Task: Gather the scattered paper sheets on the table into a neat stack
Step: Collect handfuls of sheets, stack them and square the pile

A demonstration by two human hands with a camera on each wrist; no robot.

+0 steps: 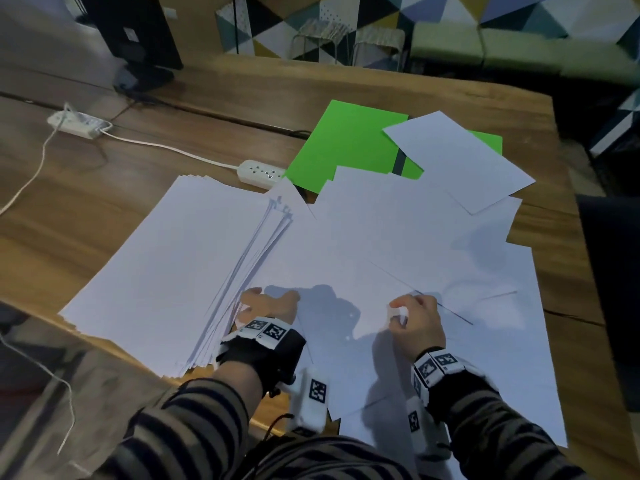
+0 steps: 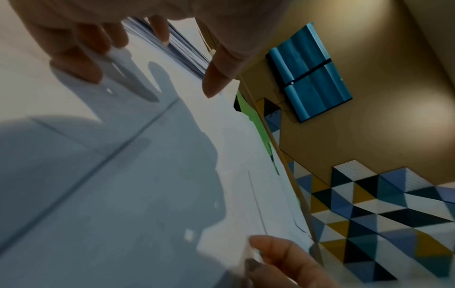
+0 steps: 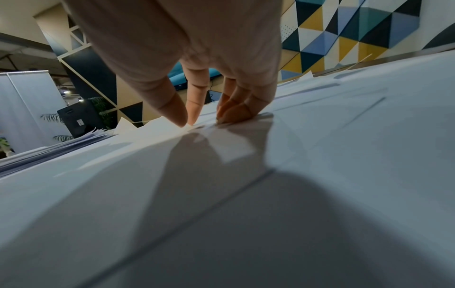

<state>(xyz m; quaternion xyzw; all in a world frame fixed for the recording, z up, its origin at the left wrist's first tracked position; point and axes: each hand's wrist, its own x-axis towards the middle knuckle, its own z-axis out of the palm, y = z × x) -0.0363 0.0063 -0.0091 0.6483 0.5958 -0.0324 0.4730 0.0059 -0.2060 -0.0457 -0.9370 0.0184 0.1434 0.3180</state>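
Left hand [image 1: 268,303] fingers spread, pressing loose sheets [image 1: 398,237]; right hand [image 1: 417,315] pinching sheet corner.

A white power strip [image 1: 260,173] lay on the wooden surface [image 1: 145,188], its white cord [image 1: 166,147] running left to a second power strip [image 1: 79,123]. Beyond that second strip stood a black monitor [image 1: 138,36]. Far behind the first strip hung a wall of coloured triangles [image 1: 450,15].
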